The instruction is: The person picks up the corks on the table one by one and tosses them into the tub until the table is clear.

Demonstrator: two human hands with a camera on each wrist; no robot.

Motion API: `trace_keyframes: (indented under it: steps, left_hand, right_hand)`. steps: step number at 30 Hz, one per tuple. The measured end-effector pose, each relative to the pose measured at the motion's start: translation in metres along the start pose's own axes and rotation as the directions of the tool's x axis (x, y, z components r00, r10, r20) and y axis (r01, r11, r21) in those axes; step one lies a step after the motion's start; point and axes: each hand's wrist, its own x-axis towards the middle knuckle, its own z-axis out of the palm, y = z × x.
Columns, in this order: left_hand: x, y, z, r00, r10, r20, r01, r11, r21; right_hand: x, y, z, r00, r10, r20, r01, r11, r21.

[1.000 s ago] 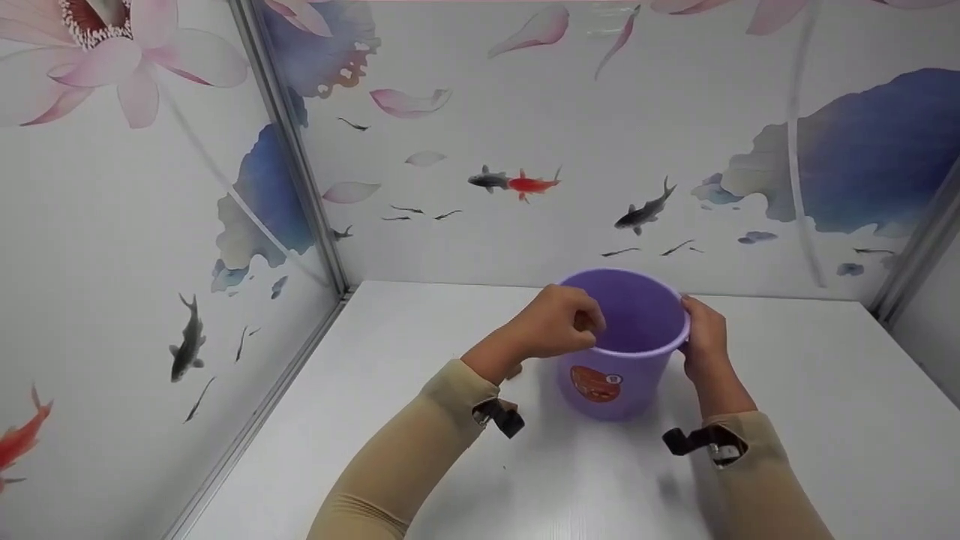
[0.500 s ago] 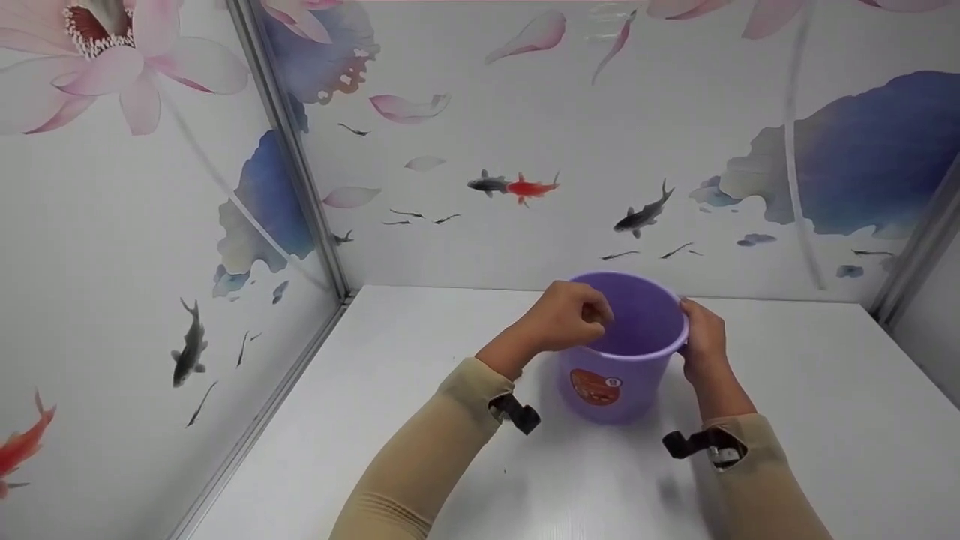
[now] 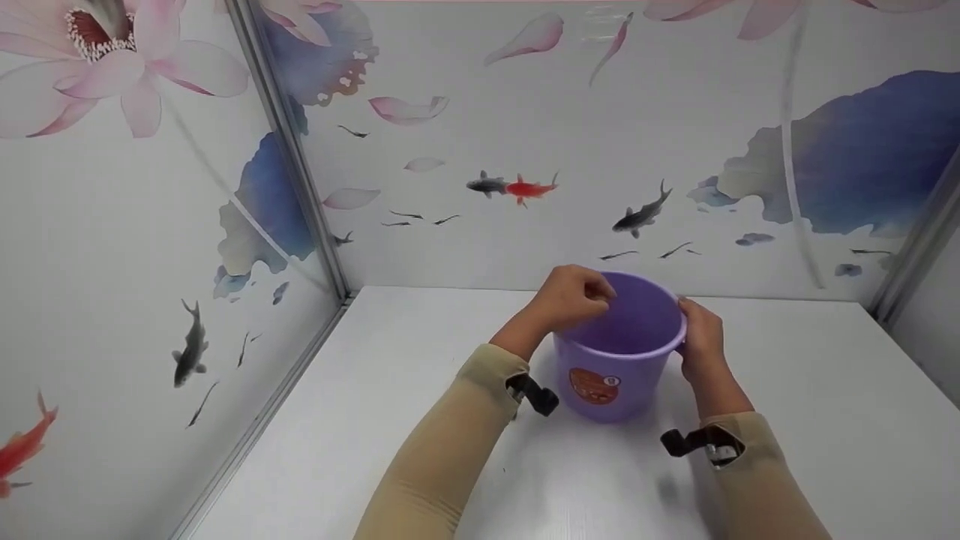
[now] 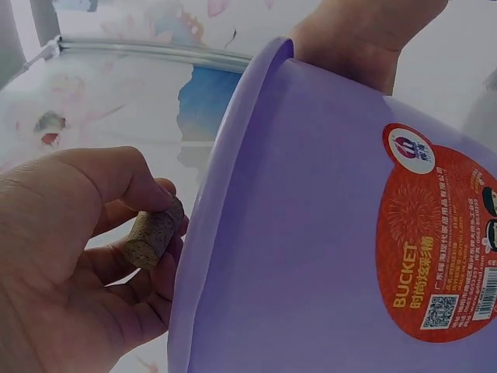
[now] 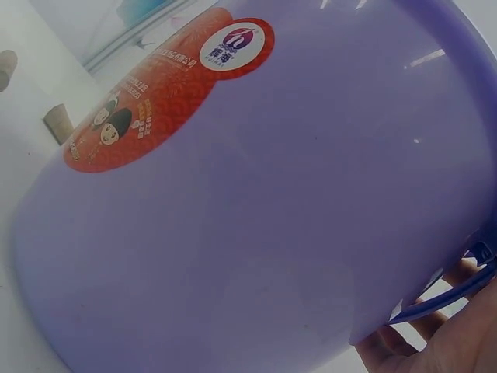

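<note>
A purple plastic bucket (image 3: 643,379) with a red label stands upright on the white table. My left hand (image 3: 571,297) is over the bucket's left rim in the head view. In the left wrist view, thumb and fingers pinch a short brown cork (image 4: 152,238) close beside the rim; the head view hides this cork behind the hand. At the bucket's right side my right hand (image 3: 703,335) grips the upper edge with its thumb on the rim. The right wrist view shows its fingers (image 5: 386,346) against the wall, by the purple carrying handle (image 5: 454,295).
Another cork (image 5: 58,123) stands on the table beyond the bucket's label side in the right wrist view. White panels (image 3: 420,255) painted with fish and lotus flowers enclose the table's back and sides. A metal corner post (image 3: 289,150) rises at the back left.
My left hand and forearm have moved right and slightly away from me, bringing the hand further over the bucket's left rim. The right hand and the bucket have stayed nearly in place.
</note>
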Motion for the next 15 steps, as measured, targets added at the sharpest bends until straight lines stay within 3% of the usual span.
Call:
trace_keyframes:
  steps: [6,15]
  left_hand:
    - [0.007,-0.007,0.001,0.997,-0.066,-0.045,0.063,0.995,-0.071]
    - [0.016,-0.011,0.004,0.994,-0.106,-0.04,0.103,0.992,-0.072]
  right_hand:
    - [0.0,0.0,0.0,1.0,-0.011,0.001,0.011,1.0,-0.002]
    - [-0.001,0.001,0.0,1.0,-0.018,0.009,0.018,1.0,0.008]
